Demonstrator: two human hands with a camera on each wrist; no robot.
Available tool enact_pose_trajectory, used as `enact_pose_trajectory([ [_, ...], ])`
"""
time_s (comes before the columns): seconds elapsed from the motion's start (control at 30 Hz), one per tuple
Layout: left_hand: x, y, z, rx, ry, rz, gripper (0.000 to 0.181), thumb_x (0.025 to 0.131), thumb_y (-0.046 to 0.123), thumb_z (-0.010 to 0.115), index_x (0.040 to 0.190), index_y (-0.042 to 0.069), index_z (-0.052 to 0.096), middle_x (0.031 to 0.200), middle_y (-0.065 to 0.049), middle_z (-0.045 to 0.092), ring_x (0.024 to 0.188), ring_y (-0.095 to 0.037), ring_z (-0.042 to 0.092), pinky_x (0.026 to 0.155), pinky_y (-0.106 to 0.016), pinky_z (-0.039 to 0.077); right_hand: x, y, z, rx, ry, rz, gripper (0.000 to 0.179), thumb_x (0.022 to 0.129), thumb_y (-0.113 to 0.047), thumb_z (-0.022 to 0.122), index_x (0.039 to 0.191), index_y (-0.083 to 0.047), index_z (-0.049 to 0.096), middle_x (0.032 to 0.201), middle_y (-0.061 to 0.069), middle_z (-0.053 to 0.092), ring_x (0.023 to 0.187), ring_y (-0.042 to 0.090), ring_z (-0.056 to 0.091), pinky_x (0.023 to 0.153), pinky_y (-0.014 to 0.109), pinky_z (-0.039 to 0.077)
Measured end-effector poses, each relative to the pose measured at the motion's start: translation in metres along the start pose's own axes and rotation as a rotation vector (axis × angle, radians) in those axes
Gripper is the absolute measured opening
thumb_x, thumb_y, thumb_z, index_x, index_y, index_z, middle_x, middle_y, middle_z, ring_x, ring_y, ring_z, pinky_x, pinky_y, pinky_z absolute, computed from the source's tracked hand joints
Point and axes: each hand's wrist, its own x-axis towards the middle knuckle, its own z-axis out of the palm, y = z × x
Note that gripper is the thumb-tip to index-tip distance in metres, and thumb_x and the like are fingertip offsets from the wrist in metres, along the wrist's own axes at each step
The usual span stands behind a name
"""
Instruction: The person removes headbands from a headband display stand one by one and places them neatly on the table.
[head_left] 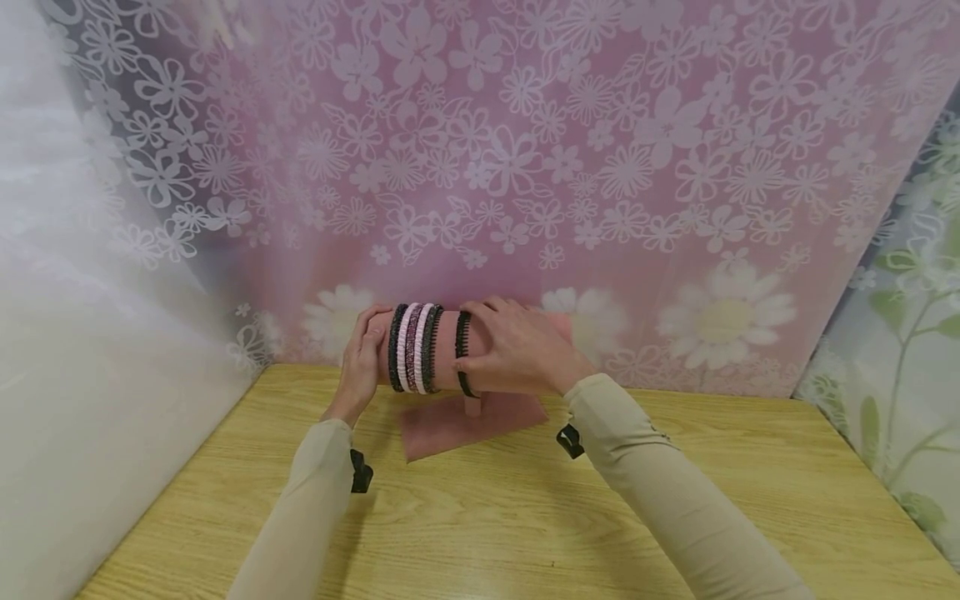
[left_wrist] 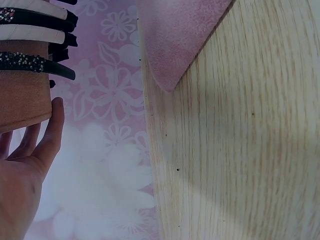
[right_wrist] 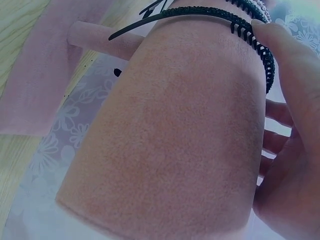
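A pink plush headband stand has a horizontal roll (head_left: 446, 358) on a short post above a flat base (head_left: 480, 429). Several headbands (head_left: 410, 348), dark, white and glittery, sit side by side round its left part. My left hand (head_left: 360, 367) holds the roll's left end, fingers against its edge in the left wrist view. Farther right, my right hand (head_left: 525, 346) grips a black toothed headband (right_wrist: 200, 12) on the roll, thumb at its front and fingers over the top. The right wrist view shows its teeth facing the bare plush; the rear fingertips are partly hidden.
The stand is on a yellow wood-grain table (head_left: 465, 533), near its back edge. Directly behind hangs a pink flowered curtain (head_left: 480, 167). A white sheet (head_left: 97, 333) borders the left side, and a leafy curtain (head_left: 900, 375) the right.
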Motion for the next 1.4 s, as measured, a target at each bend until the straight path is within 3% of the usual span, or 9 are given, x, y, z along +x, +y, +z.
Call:
enact_pose_trajectory([
  [0.7,-0.001,0.0,-0.001,-0.005,-0.012,-0.018,0.035,0.103,0.033,0.032,0.136,0.031,0.044,0.142,-0.004,0.046,0.118,-0.029,0.051,0.098,-0.047,0.037,-0.006,0.005,-0.003,-0.002,-0.006,0.006,0.084,0.075,-0.071,0.058,0.143,-0.026,0.038,0.142,-0.001,0.045,0.131,0.022,0.042,0.105,0.046,0.037],
  [1.4,0.001,-0.003,0.0,-0.013,-0.008,-0.009,0.036,0.103,0.034,0.032,0.136,0.029,0.045,0.143,-0.001,0.045,0.121,-0.027,0.049,0.101,-0.047,0.036,-0.007,0.011,-0.009,-0.037,-0.036,0.012,0.086,0.075,-0.072,0.058,0.143,-0.025,0.038,0.142,0.002,0.045,0.13,0.025,0.044,0.103,0.052,0.038],
])
